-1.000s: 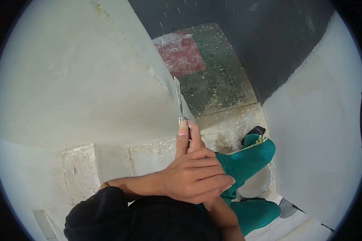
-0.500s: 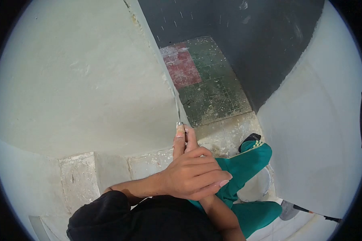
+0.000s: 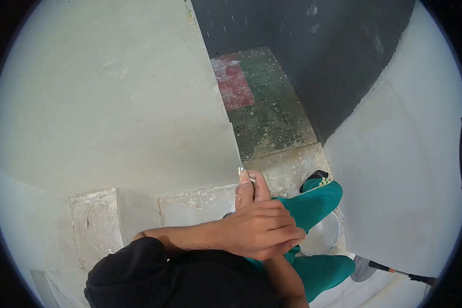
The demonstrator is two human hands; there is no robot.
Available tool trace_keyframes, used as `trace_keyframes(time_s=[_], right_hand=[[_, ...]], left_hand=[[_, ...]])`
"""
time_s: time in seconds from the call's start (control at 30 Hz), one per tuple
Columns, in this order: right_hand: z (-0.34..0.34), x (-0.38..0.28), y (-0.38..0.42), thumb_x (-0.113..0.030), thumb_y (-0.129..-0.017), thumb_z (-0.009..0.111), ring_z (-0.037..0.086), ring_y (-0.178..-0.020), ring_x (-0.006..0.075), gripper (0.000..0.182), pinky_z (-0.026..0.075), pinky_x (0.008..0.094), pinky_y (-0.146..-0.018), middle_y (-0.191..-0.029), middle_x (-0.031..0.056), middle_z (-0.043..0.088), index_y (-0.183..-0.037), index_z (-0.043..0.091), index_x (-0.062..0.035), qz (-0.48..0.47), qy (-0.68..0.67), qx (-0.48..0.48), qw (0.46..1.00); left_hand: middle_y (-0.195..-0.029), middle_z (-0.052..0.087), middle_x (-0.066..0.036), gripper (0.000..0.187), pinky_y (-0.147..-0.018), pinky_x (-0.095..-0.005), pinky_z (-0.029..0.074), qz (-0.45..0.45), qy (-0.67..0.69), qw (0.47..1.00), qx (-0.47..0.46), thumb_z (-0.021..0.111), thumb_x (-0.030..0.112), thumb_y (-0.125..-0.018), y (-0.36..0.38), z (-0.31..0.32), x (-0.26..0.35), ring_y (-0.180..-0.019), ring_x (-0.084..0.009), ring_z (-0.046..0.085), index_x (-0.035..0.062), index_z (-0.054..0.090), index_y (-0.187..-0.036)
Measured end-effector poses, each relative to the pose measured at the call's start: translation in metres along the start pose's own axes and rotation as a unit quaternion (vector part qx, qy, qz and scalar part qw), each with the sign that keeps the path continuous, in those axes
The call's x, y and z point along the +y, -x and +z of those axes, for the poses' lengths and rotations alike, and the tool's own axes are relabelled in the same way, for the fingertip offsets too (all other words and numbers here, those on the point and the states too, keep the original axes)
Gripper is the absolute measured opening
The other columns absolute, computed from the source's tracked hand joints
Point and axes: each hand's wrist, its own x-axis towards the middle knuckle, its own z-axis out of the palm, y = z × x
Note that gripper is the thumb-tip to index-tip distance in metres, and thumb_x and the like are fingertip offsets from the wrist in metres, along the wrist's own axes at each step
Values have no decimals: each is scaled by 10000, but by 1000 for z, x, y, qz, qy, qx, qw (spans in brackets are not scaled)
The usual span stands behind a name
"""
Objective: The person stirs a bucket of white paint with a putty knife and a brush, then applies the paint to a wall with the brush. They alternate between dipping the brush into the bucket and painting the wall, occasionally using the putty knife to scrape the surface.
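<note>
1. At the edge of the pale wall (image 3: 138, 118), your bladed tool (image 3: 243, 176) shows less blade than a second ago, suggesting closer contact.
2. Your right hand (image 3: 245, 193) pinches its handle.
3. Your left hand (image 3: 259, 230) overlaps it, grip untellable.

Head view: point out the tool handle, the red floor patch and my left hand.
Tool handle (image 3: 243, 174): head view, exposed front end.
Red floor patch (image 3: 234, 88): head view, middle.
Left hand (image 3: 259, 229): head view, back of hand.
</note>
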Motion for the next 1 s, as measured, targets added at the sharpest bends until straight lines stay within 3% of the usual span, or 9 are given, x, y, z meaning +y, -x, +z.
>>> trace_keyframes(time_s=[0.1,0.2,0.3,0.4,0.6,0.8,1.0], right_hand=[[-3,14,-21,-218,-1027,497,332,-582,48,168,315,238,-500,-761,-31,452,-1083,522,-62,-52,-24,35,998],[0,-23,-30,-186,-1013,514,448,-601,103,156,392,290,-526,-805,17,488,-1079,520,-45,-119,115,91,982],[0,-19,-39,-206,-987,543,609,-871,329,274,494,429,-720,-1030,192,576,-1197,516,-33,-147,143,69,976],[2,-14,-42,-127,-944,589,635,-913,384,339,526,449,-713,-1095,206,564,-1248,503,-4,-335,273,141,891],[21,-15,-26,-16,-916,614,654,-842,328,387,547,348,-659,-1050,182,578,-1294,535,12,-346,355,127,859],[24,-9,-31,37,-901,608,661,-865,298,417,555,343,-666,-1027,177,565,-1307,513,62,-417,357,83,832],[10,-9,-15,56,-897,596,659,-863,307,400,548,337,-678,-1007,174,567,-1292,538,55,-409,337,51,847]], left_hand=[[-880,642,-84,274,-751,-362,505,-5,-7,1000,-21,737,110,-808,3,-4,-2,-809,-240,624,30,686,-1065],[-874,652,-82,266,-739,-354,504,-12,-9,999,-37,732,115,-821,4,-9,-6,-787,-232,626,32,687,-1069],[-848,663,-82,227,-723,-341,499,-19,5,999,-30,719,115,-840,6,-10,-9,-757,-224,628,29,695,-1049],[-815,661,-75,197,-710,-332,490,-20,9,999,-35,707,102,-850,3,-12,-12,-731,-219,626,21,699,-1029],[-785,639,-86,189,-670,-328,477,-10,21,999,-45,683,100,-858,3,-10,-16,-699,-219,618,-10,700,-1010],[-802,650,-114,213,-649,-332,476,-11,17,999,-40,598,132,-913,-1,-16,-13,-711,-236,627,-28,702,-1008],[-827,640,-89,194,-687,-333,479,-24,44,998,-38,649,90,-842,3,-5,-4,-734,-236,606,2,674,-1013]])
